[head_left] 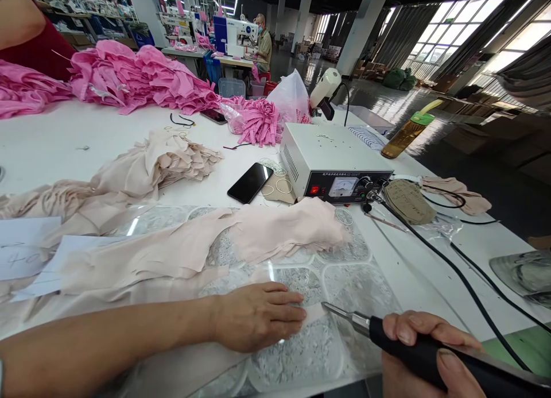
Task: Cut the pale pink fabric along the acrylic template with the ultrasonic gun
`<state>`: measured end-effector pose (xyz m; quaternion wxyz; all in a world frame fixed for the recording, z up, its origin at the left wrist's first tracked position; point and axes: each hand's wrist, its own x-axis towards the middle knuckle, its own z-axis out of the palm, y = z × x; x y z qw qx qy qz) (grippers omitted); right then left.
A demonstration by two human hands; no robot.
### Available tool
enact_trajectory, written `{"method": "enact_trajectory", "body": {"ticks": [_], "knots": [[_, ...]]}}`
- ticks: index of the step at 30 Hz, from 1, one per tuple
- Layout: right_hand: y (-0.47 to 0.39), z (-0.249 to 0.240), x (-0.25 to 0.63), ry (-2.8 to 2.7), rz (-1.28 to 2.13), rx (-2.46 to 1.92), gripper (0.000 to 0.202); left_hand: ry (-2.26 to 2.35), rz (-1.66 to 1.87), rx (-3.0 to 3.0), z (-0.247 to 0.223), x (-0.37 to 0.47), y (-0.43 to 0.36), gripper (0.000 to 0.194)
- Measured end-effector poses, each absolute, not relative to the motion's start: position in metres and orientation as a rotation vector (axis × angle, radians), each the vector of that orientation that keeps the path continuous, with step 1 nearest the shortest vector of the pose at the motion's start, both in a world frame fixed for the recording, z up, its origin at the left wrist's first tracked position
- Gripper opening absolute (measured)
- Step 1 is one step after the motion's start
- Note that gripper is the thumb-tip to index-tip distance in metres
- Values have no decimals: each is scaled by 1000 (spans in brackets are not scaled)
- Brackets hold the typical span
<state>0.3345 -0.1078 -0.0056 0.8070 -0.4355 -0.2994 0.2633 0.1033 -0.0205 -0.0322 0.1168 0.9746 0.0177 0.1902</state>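
My left hand [262,316] lies flat, palm down, fingers stretched out together, on a pale beige fabric strip [315,313]. The strip's end shows just past the fingertips; the rest is under the hand. My right hand [430,352] is wrapped round a black ultrasonic handpiece [379,332] with a pointed metal tip. That tip touches or hovers at the strip's right end; I cannot tell which. Beneath lies a clear patterned plastic mat [357,283]. Beyond my left hand are stacked beige fabric pieces [288,228] and paper sheets [73,254].
A white control box [336,148] stands behind, its black cable [443,266] running along the right. Nearby are a phone [250,182], a bottle [408,135], a glass jar [525,274], card templates [408,201] and pink fabric piles [142,76]. A person [263,45] sits at a sewing machine.
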Motion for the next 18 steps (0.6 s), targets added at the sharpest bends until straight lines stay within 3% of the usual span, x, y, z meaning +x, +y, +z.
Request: {"method": "enact_trajectory", "body": {"ticks": [18], "knots": [[-104,-1,316,-775,653,-847,9,35,532,2879,-32,103,-21,27]]}}
